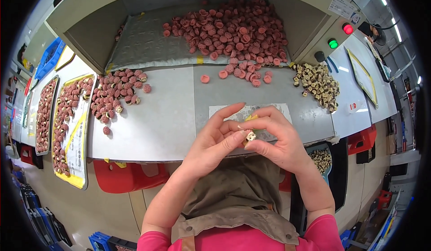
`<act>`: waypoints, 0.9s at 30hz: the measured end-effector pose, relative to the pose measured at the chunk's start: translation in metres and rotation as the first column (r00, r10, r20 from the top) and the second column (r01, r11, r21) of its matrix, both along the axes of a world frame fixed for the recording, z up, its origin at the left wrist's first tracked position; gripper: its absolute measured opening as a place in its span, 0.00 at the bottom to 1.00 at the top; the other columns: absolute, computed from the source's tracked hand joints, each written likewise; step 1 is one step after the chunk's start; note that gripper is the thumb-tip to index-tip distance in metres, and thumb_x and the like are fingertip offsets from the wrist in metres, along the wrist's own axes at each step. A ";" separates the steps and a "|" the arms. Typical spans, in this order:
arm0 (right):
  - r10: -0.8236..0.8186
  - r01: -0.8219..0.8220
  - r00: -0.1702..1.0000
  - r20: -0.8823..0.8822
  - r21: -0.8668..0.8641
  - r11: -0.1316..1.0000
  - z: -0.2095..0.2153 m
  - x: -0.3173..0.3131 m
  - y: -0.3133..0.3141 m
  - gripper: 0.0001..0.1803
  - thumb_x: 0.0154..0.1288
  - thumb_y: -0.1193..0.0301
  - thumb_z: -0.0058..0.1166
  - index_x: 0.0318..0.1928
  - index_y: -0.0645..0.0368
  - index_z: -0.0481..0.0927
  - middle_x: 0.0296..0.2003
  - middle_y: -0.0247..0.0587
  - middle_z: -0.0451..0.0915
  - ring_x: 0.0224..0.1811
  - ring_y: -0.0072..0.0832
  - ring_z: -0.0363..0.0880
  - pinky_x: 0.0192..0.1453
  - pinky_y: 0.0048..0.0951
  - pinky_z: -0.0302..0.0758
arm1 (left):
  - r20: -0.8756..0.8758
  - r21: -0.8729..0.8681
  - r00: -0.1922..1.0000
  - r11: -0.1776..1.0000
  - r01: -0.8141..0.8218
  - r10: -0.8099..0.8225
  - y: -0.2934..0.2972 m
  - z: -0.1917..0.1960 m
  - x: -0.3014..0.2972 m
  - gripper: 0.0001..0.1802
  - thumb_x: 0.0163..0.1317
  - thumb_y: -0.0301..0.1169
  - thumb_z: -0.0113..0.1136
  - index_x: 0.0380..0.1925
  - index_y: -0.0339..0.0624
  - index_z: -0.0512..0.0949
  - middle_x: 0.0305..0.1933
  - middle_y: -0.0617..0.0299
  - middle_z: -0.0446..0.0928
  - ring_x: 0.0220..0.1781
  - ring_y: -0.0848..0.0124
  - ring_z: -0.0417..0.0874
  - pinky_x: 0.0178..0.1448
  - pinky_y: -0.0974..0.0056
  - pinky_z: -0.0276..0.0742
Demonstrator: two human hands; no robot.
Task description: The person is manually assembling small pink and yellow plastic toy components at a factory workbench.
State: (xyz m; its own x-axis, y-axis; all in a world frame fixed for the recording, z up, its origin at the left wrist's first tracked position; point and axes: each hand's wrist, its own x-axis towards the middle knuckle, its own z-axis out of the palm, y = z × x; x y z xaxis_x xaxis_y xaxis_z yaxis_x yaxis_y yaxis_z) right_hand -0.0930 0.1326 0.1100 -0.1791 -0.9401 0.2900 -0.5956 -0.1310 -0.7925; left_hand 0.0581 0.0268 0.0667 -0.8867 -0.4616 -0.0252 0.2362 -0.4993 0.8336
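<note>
My left hand (pixel 213 145) and my right hand (pixel 279 141) meet above the front edge of the table, fingertips pinched around one small piece. It is a cream-coloured cube with dark specks (pixel 250 136); whether a pink shell surrounds it is mostly hidden by my fingers. Hollow pink raspberry-like shells (pixel 229 33) lie heaped beyond my hands, a few spilling forward. To the right is a pile of small cream-and-dark cubes (pixel 318 84). On the left, raspberry-like pieces (pixel 114 89) lie in a loose group, some showing cream or dark filling.
A grey hood with side walls (pixel 85 44) encloses the shell heap; red and green lights (pixel 333 43) sit on its right post. Filled trays (pixel 83 161) stand at the left. Below the table are a red stool (pixel 121 177) and a blue-rimmed container of bits (pixel 321 160).
</note>
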 end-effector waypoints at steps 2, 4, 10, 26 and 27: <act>0.040 -0.044 0.996 0.075 0.049 0.998 -0.002 -0.004 0.000 0.18 0.52 0.65 0.67 0.43 0.58 0.80 0.40 0.37 0.74 0.44 0.31 0.73 0.51 0.28 0.69 | 0.006 -0.003 1.000 1.000 0.024 -0.024 -0.002 0.001 -0.001 0.30 0.67 0.32 0.54 0.65 0.37 0.56 0.45 0.60 0.74 0.50 0.74 0.75 0.55 0.67 0.72; 0.049 -0.053 0.994 0.094 0.040 0.998 -0.004 -0.004 -0.002 0.17 0.52 0.66 0.67 0.42 0.58 0.80 0.40 0.37 0.74 0.44 0.32 0.73 0.51 0.28 0.69 | 0.018 -0.014 0.998 0.998 0.063 -0.063 -0.005 0.001 0.001 0.30 0.67 0.32 0.54 0.66 0.38 0.56 0.45 0.60 0.74 0.49 0.74 0.76 0.55 0.67 0.72; 0.086 -0.085 0.995 -0.042 0.012 0.996 -0.012 0.013 -0.013 0.10 0.54 0.71 0.62 0.37 0.59 0.79 0.36 0.40 0.73 0.42 0.33 0.71 0.49 0.31 0.67 | 0.087 -0.153 0.996 0.988 0.009 0.005 -0.005 -0.011 0.019 0.29 0.67 0.32 0.53 0.65 0.38 0.57 0.46 0.58 0.77 0.48 0.73 0.78 0.55 0.67 0.73; 0.032 -0.122 0.841 -0.540 -0.131 0.984 0.009 0.017 0.020 0.14 0.69 0.65 0.52 0.46 0.63 0.77 0.44 0.48 0.75 0.46 0.41 0.75 0.49 0.38 0.71 | -0.180 -0.026 0.983 0.999 -0.045 0.039 0.032 0.011 0.008 0.34 0.62 0.42 0.57 0.59 0.29 0.59 0.42 0.54 0.78 0.44 0.71 0.78 0.48 0.66 0.74; 0.012 -0.097 0.856 -0.517 -0.139 0.986 0.009 0.018 0.022 0.14 0.69 0.65 0.52 0.46 0.64 0.77 0.44 0.48 0.75 0.46 0.41 0.75 0.49 0.38 0.71 | -0.188 0.009 0.980 0.998 -0.062 0.063 0.036 0.011 0.007 0.33 0.63 0.41 0.57 0.59 0.28 0.59 0.43 0.54 0.78 0.45 0.71 0.78 0.48 0.66 0.74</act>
State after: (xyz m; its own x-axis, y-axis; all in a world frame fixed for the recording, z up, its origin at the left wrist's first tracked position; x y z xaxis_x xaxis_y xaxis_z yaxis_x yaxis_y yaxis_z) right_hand -0.0746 0.1541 0.1191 0.0852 -0.8796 0.4680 -0.8995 -0.2700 -0.3436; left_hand 0.0652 0.0628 0.0778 -0.8450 -0.5166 0.1379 0.4198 -0.4812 0.7696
